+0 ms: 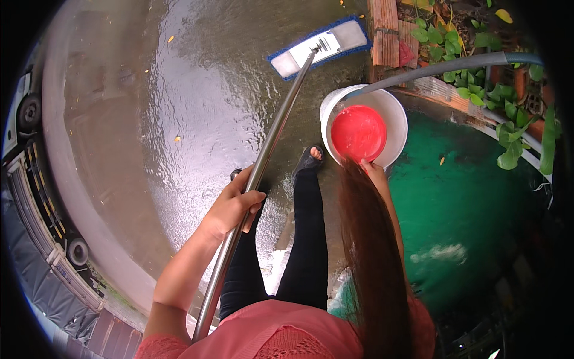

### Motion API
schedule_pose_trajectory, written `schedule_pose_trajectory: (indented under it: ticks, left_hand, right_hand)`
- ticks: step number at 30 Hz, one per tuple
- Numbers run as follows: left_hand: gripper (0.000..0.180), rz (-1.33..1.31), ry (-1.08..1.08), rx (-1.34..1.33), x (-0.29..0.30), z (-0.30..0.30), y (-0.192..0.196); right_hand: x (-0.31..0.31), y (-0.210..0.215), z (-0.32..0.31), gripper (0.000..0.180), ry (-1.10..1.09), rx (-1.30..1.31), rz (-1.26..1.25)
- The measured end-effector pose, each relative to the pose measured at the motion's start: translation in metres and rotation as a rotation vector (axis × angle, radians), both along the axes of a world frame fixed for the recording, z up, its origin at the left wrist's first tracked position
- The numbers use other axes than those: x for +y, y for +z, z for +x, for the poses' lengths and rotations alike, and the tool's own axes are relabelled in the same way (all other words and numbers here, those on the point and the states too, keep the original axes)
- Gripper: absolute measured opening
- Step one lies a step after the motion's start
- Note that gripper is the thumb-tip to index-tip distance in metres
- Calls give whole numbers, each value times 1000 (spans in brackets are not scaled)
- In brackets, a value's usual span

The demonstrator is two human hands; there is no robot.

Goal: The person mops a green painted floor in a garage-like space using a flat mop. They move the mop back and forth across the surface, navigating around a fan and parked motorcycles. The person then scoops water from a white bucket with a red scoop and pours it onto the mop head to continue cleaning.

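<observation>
My left hand is wrapped around the metal pole of a flat mop. Its blue-edged head rests on the wet floor ahead. My right hand holds the rim of a red bowl-shaped scoop, which sits inside a white bucket to my right. Long hair hangs down over my right arm. My legs in black trousers and one sandalled foot show below.
A grey hose runs into the bucket from the right. Green water fills a pond at right, edged by leafy plants and bricks. The wet concrete floor spreads left, with vehicle wheels at the far left.
</observation>
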State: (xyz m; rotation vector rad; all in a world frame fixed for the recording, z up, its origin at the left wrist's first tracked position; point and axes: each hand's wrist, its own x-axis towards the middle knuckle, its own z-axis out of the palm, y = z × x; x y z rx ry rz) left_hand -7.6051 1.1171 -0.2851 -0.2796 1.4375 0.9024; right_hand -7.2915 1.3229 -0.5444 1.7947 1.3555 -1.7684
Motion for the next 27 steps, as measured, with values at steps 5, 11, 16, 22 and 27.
schedule_pose_trajectory:
  ticks: [5, 11, 16, 22, 27]
  left_hand:
    - [57, 5, 1, -57, -10, -1, -8]
    - [60, -88, 5, -122, -67, 0, -3]
    - [55, -162, 17, -119, -103, 2, 16]
    - [55, -139, 94, -118, -141, 8, 45]
    - [57, -91, 70, -82, -171, 17, 77]
  right_hand:
    - [-8, 30, 13, 36, -67, 12, -17]
    - [-29, 36, 12, 35, -202, 21, -114]
    - [-43, 47, 6, 35, -256, 87, -104]
    - [-56, 83, -38, 37, -104, 147, 27]
    - [-57, 111, -63, 37, -192, 190, -199]
